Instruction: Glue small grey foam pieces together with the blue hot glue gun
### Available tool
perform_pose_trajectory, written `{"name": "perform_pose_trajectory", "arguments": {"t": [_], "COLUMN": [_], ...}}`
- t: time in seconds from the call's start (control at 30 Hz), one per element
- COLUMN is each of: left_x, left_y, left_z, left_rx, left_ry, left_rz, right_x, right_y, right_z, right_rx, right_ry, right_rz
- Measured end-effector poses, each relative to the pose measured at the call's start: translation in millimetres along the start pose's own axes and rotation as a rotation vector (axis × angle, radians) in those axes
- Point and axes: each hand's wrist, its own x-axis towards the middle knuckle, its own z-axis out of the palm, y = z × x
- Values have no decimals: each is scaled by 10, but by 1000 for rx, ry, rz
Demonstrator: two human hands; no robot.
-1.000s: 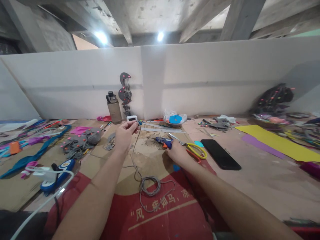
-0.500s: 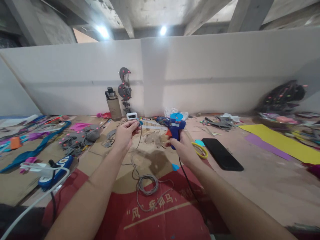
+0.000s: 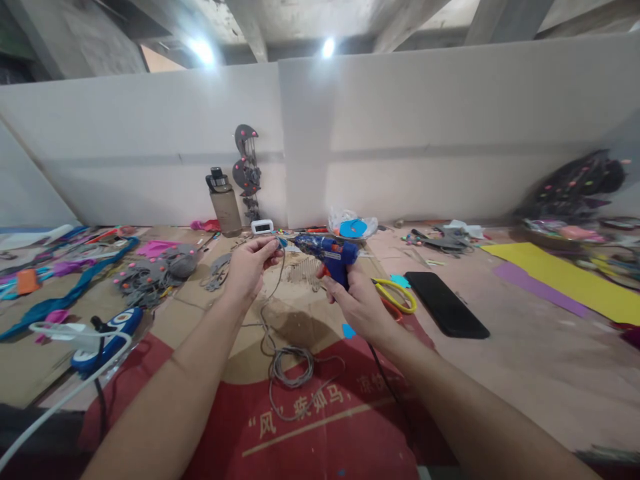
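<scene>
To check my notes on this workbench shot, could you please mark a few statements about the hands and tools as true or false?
1. The right hand holds a blue glue gun. True.
2. Its nozzle points away from the left hand. False: it points toward that hand's fingertips.
3. The left hand pinches a grey cord. True.
4. The yellow-handled scissors are in the left hand. False: they lie on the table beside the right hand.
5. A black phone lies flat, right of the scissors. True.
</scene>
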Motion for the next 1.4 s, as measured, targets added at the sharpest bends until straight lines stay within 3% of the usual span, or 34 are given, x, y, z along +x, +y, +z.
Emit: {"name": "perform_pose_trajectory", "arguments": {"t": [0.67,1.4], "left_x": [-76,-72], "left_y": [11,12], "left_z": [77,71], "left_rx": [123,88], "left_ry": [-41,-31], "left_rz": [64,52], "right_x": [7,-3], "right_y": [10,-6], "right_z": [62,105], "right_rx": [-34,-171], "right_ry": [87,157], "right_rz": [-106,-151]}}
